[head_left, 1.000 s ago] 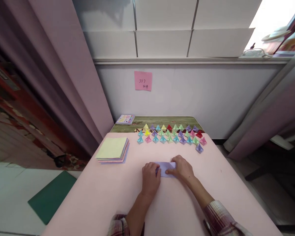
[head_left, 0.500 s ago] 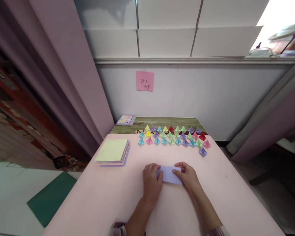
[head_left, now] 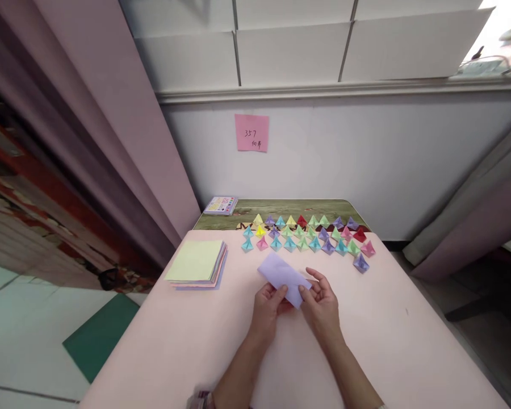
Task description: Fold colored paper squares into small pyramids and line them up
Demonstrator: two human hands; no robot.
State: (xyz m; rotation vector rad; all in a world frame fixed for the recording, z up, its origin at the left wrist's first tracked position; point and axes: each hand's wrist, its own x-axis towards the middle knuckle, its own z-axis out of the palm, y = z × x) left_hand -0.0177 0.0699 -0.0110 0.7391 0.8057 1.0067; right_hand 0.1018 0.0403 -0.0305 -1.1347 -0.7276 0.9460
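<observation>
Writing: one pink note (head_left: 252,134), fixed to the wall (head_left: 336,153), handwritten in black "357", with two characters beneath, hard to read with certainty. One printed packet (head_left: 221,205) at the far left corner of the table, its lettering too small to read.

Surface and room: one table with a pale pink cover (head_left: 221,346); beyond it, a green wood-grain strip (head_left: 255,207) against the wall. Mauve curtain (head_left: 128,119) at left; green mat (head_left: 100,335) on the tiled floor (head_left: 29,341).

In hand: one lavender paper, folded oblong (head_left: 281,272), tilted, above the near middle of the table. Left hand (head_left: 266,308): thumb on top, fingers curled beneath, pinching the near edge. Right hand (head_left: 323,307): thumb pressed on the near right corner, index finger extended apart from the sheet, the rest curled.

Also on the table: square paper stack (head_left: 195,261), pale yellow uppermost, at left; small folded paper pieces (head_left: 302,244), several colours, in three rows, with one purple piece (head_left: 361,263) nearer at right.

Obscured: left fingertips, under the sheet; dark markings on the strip, partly behind the pieces; left sleeve (head_left: 202,399), cut off below; upper right corner, washed out by light.
</observation>
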